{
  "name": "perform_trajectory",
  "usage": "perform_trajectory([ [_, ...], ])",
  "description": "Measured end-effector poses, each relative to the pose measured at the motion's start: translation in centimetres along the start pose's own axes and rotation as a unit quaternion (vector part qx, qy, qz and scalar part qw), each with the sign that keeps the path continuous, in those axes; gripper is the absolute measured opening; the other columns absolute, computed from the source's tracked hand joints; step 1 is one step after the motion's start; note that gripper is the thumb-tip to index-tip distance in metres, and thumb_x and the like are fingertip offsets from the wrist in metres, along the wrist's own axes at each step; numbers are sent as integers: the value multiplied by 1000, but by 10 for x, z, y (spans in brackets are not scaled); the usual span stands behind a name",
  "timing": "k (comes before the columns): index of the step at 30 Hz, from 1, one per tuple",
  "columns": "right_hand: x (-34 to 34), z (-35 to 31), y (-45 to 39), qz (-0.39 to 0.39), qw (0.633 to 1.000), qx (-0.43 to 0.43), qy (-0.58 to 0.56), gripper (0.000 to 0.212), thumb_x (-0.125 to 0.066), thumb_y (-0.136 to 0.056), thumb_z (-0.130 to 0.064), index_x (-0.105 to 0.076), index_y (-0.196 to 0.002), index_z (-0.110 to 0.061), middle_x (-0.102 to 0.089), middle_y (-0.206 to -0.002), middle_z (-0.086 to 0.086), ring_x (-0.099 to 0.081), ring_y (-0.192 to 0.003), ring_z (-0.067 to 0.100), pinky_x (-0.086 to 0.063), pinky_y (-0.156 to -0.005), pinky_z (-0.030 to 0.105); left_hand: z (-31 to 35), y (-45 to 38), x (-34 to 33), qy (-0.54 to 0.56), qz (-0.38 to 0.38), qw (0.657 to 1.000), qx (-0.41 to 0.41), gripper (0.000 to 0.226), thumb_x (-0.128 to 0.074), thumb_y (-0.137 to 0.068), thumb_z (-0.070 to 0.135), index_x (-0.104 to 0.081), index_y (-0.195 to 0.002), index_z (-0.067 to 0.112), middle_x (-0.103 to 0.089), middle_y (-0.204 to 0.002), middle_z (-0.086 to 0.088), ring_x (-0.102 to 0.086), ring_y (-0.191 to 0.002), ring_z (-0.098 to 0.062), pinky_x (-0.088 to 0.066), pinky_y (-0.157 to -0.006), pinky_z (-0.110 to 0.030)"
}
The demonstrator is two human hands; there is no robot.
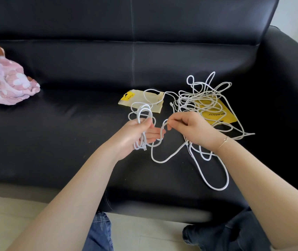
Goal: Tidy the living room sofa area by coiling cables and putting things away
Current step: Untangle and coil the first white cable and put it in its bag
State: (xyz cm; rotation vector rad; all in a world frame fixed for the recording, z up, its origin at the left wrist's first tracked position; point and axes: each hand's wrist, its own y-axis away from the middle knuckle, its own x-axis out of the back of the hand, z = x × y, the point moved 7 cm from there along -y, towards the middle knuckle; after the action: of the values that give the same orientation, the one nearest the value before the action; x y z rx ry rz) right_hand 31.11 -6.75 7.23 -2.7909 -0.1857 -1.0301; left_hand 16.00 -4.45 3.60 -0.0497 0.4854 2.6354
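A long white cable [201,98] lies in a loose tangle on the black sofa seat [63,142], right of centre. My left hand [135,134] is shut on a small coil of this cable, with loops sticking up above the fingers. My right hand [189,127] pinches a strand of the same cable just to the right of the coil. More slack hangs in long loops [217,187] toward the seat's front edge. Two yellow packaging bags lie under the tangle, a smaller bag [126,98] on the left and a larger bag [220,115] on the right.
A pink patterned blanket [5,84] is bunched at the seat's left end. The sofa's armrest [293,73] rises at the right. My knees in dark jeans [235,234] rest on the pale tiled floor [8,207] in front of the sofa.
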Motion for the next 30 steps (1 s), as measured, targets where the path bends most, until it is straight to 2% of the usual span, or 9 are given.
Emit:
perform_trajectory([
  [4, 2, 4, -1, 33, 999, 5, 23, 21, -54, -98, -15, -66, -81, -18, -37, -48, -9, -32, -44, 9, -27, -45, 16, -5, 2, -13, -16, -30, 999, 17, 27, -42, -105, 28, -54, -102, 4, -75, -101, -12, -73, -95, -24, -58, -81, -26],
  [8, 5, 2, -1, 51, 998, 13, 21, 19, -58, -96, -24, -66, -80, -20, -44, -46, -12, -37, -45, 7, -31, -48, 15, -5, -1, -14, -31, -7, 999, 13, 29, -43, -104, 27, -59, -88, 9, -72, -74, -1, -75, -83, -22, -58, -73, -22],
  [11, 10, 7, -3, 53, 997, -24, 45, 38, -61, -92, -42, -63, -69, -12, -39, -42, -10, -36, -41, 7, -29, -46, 15, -4, -2, -11, -61, 10, 998, 6, 32, -43, -103, 35, -53, -84, 13, -57, -65, 3, -67, -62, -11, -52, -59, -19],
  [13, 13, 12, -1, 26, 998, -53, 36, 42, -59, -93, -41, -61, -65, -11, -38, -45, -9, -34, -38, 7, -28, -44, 14, -4, -3, -6, -63, 12, 998, 7, 33, -43, -103, 40, -50, -82, 15, -49, -63, 4, -56, -57, -9, -48, -61, -22],
  [18, 18, 2, 3, 41, 999, -1, -19, 22, -51, -98, -15, -61, -79, -13, -43, -58, 5, -34, -51, 10, -31, -51, 24, -9, -1, -11, -113, -48, 992, 25, 29, -50, -100, 41, -54, -85, 16, -42, -62, 6, -49, -56, -8, -43, -61, -23],
  [20, 16, -6, 3, 67, 997, 47, 11, 19, -50, -99, -16, -62, -85, -14, -49, -62, 12, -36, -54, 11, -34, -55, 26, -12, 3, -18, -147, -86, 985, 40, 28, -51, -101, 37, -53, -82, 16, -44, -62, 5, -52, -56, -9, -46, -58, -22],
  [23, 14, -12, 3, 101, 991, 80, 24, 14, -53, -99, -17, -66, -94, -14, -53, -59, -3, -38, -51, 6, -33, -55, 20, -16, 7, -26, -165, -123, 977, 54, 28, -50, -102, 34, -50, -81, 15, -44, -64, 3, -54, -59, -13, -56, -68, -30],
  [27, 13, -7, 1, 99, 994, 52, -9, 22, -66, -91, -28, -66, -111, -21, -35, -55, -11, -34, -51, 6, -31, -54, 14, -16, 3, -22, -216, -77, 973, 35, 28, -48, -101, 39, -51, -83, 17, -46, -63, 3, -53, -54, -12, -54, -63, -28],
  [30, 5, -5, -1, 49, 997, 46, 31, 22, -62, -93, -34, -69, -112, -26, -42, -54, -11, -40, -49, 5, -32, -51, 13, -15, 3, -24, -244, -70, 967, 20, 28, -47, -102, 38, -52, -83, 19, -48, -59, 7, -53, -51, -8, -53, -61, -26],
])
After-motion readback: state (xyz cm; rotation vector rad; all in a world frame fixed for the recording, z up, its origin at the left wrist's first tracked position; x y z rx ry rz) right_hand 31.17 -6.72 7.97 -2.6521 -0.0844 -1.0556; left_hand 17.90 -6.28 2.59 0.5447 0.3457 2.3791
